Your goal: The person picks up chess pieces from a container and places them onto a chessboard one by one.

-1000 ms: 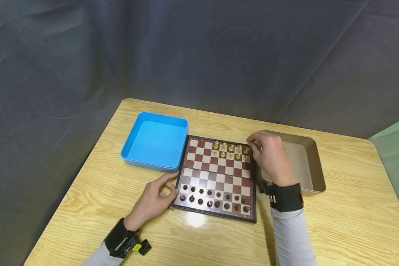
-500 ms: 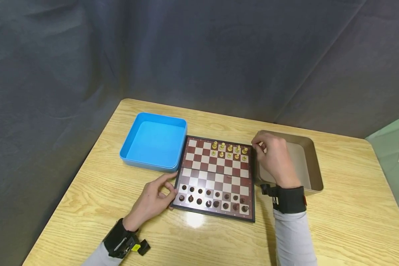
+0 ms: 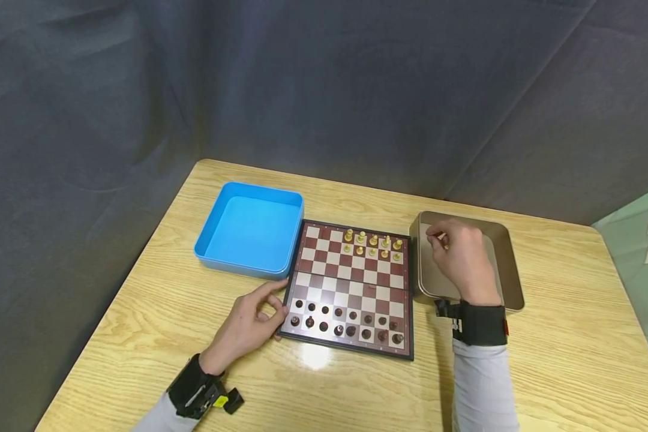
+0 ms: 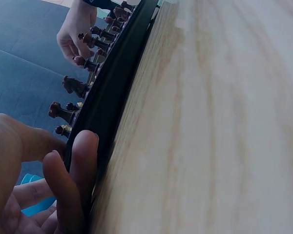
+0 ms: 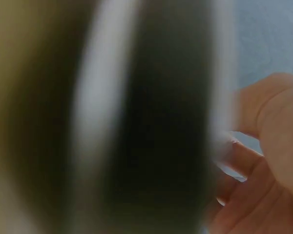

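A chessboard (image 3: 351, 273) lies on the table with dark chess pieces (image 3: 338, 312) in two rows along its near side and yellow ones (image 3: 373, 240) at its far right. My left hand (image 3: 252, 321) grips the board's near left corner, with thumb and index finger at its left edge. In the left wrist view its fingertips (image 4: 84, 153) press the board's black side. My right hand (image 3: 461, 258) is over the brown tin (image 3: 510, 264), thumb and index finger drawn together. Whether they pinch a piece is too small to tell. In the right wrist view, a dark blur covers much of the scene.
An open blue box (image 3: 256, 231) stands against the board's far left side. The tin is close to the board's right edge. A dark cloth (image 3: 324, 102) hangs behind the wooden table (image 3: 567, 336).
My right hand has moved right, from the board's far right corner to over the tin. The left hand keeps its place at the board, and the visible pieces stand as before.
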Tool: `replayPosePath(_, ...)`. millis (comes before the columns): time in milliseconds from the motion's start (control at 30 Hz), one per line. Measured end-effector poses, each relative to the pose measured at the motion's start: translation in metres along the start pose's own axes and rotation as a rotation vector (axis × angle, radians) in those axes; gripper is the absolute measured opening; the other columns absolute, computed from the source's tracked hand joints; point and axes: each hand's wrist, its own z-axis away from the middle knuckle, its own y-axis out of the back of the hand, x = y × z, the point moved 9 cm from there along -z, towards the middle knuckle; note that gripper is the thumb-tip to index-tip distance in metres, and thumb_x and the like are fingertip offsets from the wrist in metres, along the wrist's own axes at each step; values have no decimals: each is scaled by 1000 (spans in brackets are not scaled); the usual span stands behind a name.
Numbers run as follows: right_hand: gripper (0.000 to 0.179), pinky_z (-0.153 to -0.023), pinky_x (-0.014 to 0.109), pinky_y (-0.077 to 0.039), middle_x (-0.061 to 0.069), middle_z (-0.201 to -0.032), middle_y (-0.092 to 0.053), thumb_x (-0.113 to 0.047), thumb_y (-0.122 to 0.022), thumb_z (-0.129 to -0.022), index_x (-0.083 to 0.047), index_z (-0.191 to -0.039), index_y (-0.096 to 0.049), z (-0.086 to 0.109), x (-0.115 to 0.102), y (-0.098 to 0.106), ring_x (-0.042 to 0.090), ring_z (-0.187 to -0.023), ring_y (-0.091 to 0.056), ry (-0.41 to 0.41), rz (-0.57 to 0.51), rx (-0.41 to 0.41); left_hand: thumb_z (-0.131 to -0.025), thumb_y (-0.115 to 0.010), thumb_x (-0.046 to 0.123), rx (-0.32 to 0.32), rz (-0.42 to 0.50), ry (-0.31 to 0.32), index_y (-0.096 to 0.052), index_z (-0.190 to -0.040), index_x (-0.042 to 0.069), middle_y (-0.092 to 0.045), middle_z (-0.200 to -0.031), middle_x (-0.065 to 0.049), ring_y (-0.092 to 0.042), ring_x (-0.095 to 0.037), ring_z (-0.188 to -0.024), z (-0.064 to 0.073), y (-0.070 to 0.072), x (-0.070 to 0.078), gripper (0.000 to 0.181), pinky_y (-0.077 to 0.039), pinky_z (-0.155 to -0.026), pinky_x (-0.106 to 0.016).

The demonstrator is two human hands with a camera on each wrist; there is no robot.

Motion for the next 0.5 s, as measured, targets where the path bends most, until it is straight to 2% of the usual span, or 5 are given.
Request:
replayPosePath(133,9,-60,49,-55,22,-88,-76,5,-69,-87,5,-91,-77,1,10,-5,35,-71,-72,-30,8,-45,-93,-73,12,-8,17,3,-60,-145,12,-71,-91,-2,-58,-12,-41,0,-1,0,54,-41,-39,-24)
replayPosePath(300,11,-61,51,-55,24,-87,-76,3,-68,-88,6,-94,-77,5,23,-13,36,-70,-71,-101,30,-140,-93,-73,12,-14,28,9,-59,-145,12,-71,-92,-3,-60,-14,-43,0,-1,0,54,-42,-39,-24)
replayPosePath(500,15,-78,57,-56,25,-95,-76,-3,-69,-89,7,-97,-77,12,35,-21,44,-89,-71,-192,112,-253,-92,-73,12,-7,12,15,-60,-145,12,-71,-91,-2,-55,-11,-41,1,0,0,54,-41,-39,-24)
